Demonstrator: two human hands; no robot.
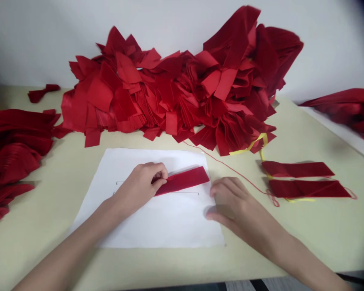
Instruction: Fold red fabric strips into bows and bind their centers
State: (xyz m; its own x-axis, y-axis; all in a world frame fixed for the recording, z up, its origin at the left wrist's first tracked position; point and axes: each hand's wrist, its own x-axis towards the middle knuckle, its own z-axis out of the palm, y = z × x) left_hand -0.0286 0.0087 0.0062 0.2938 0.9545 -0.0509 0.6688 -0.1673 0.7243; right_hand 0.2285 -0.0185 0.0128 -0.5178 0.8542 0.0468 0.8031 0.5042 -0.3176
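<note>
A flat red velvet strip [185,180] lies slanted over a white paper sheet [157,226] marked with thin black lines. My left hand [145,182] pinches the strip's left end between thumb and fingers; that end is hidden by the hand. Just beyond the strip's right end, at the paper's right edge, my right hand [230,202] is held with thumb and fingers apart and nothing between them. To the right of it lie two folded red strips [309,189] with a thin red string [230,169] and a yellow ribbon [256,145] about them.
A large heap of red fabric strips [170,93] stands along the wall at the back. More red cloth [15,149] is piled at the left, with a small red piece [42,93] behind it. Further red cloth [352,109] lies on a white surface at the far right.
</note>
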